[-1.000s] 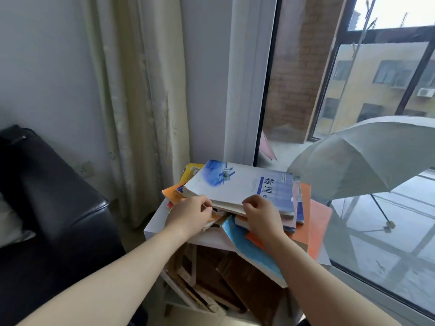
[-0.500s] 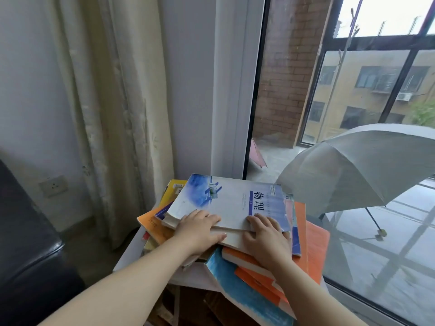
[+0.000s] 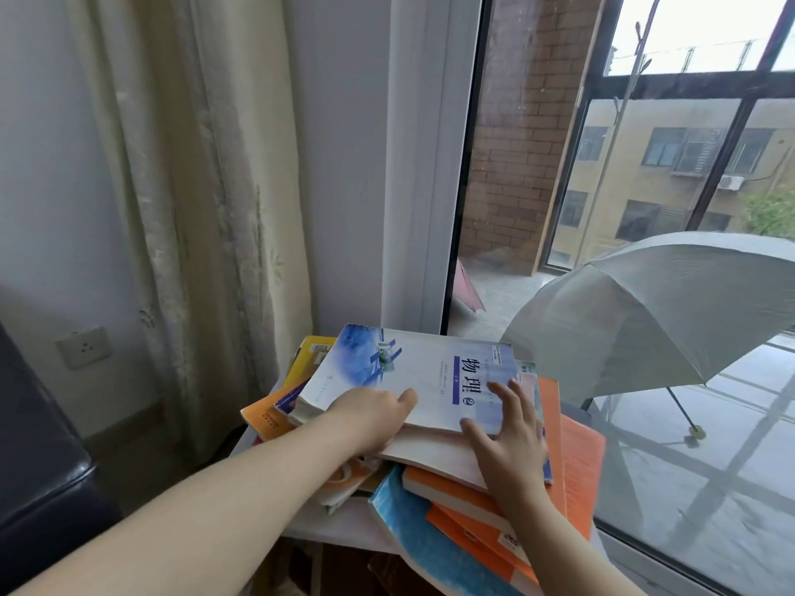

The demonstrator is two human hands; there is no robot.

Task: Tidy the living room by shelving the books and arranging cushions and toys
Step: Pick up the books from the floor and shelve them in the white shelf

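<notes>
Both had slid forward: left grip [image 3: 373, 417] pinched the book [image 3: 413, 363] by its near edge, probably to lift; right grip [image 3: 507, 436], spread open, steadied it.

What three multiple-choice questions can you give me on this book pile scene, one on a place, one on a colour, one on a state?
1. Where does the physics book lie?
A) on top of the book pile
B) on the floor
C) on a chair

2. What colour is the big open umbrella outside the window?
A) yellow
B) black
C) grey

3. How is the right hand?
A) clenched in a fist
B) fingers spread on the physics book
C) holding a cushion

Answers:
1 A: its blue-and-white cover is the topmost one on the pile.
2 C: its canopy is pale grey.
3 B: its straight fingers lie across the cover's near corner.
</notes>
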